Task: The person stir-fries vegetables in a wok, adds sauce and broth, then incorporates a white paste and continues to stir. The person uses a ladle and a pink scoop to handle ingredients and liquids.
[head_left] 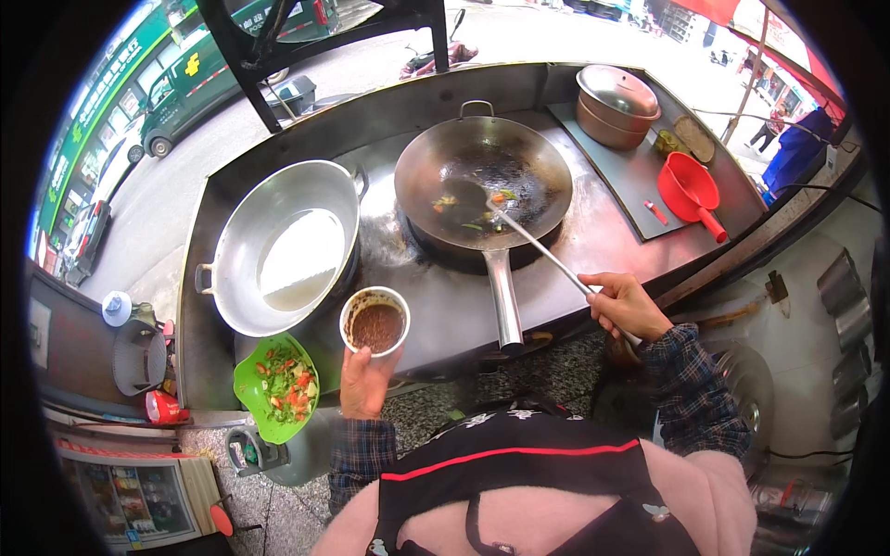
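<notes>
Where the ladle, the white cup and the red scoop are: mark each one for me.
Ladle [541, 248], head view: middle of its shaft.
White cup [375, 296], head view: its far inner wall.
Red scoop [689, 179], head view: inside of its bowl.

This is a roadside cooking stall, or an eatery kitchen open to the street: a steel counter [603, 218] with a raised rim along its far edge faces directly onto a paved road [158, 213]. Past the counter's far left corner stand a dark green van [190, 97] and green shopfronts [97, 102]; beyond the far edge is a parked scooter [436, 61], and past the far right corner hangs a red awning [802, 51]. The cooking gear is large: a long-handled wok [422, 181] midway along the counter, a wide metal pot [243, 241] toward its left edge and a lidded pot [619, 111] at the far right corner. Below the near left corner stands what looks like a gas cylinder [306, 454]
</notes>
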A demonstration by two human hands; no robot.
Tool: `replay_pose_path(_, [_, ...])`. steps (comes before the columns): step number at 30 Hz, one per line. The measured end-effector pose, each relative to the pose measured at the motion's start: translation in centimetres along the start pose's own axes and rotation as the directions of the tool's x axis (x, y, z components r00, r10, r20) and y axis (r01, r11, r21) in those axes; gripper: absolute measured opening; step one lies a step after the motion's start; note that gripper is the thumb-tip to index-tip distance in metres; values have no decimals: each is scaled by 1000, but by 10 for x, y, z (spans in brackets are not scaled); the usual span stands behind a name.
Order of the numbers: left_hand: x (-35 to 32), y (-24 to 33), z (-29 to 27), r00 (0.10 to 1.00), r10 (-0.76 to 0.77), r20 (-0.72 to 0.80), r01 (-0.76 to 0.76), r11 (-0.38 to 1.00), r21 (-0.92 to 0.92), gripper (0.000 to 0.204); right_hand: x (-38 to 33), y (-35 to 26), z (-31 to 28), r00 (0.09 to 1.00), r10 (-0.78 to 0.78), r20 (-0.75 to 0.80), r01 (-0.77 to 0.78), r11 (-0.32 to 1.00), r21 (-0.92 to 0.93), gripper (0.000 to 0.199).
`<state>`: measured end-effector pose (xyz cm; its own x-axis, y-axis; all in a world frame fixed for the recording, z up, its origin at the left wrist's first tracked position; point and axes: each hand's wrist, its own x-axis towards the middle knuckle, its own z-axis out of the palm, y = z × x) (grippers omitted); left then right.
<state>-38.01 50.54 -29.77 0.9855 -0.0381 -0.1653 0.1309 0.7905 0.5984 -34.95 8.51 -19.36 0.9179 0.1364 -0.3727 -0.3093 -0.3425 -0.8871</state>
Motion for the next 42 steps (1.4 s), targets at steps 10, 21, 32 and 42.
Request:
replay_pose_path(10, [57,16,68,971,17,238,5,996,-92,70,-18,23,-11,975,-134,-177,163,973,161,41])
replay_pose_path(21, [111,-7,118,945,-58,322,50,998,34,61,-30,29,-22,971,-102,-218,149,966,213,42])
replay_pose_path(32, [191,-8,152,966,-89,244,75,995,65,61,-19,32,-41,978,-88,-188,131,964,230,41])
replay_pose_path(42, [175,3,173,969,69,235,-55,996,-67,61,57,29,-19,998,-43,-43,56,927,371,41])
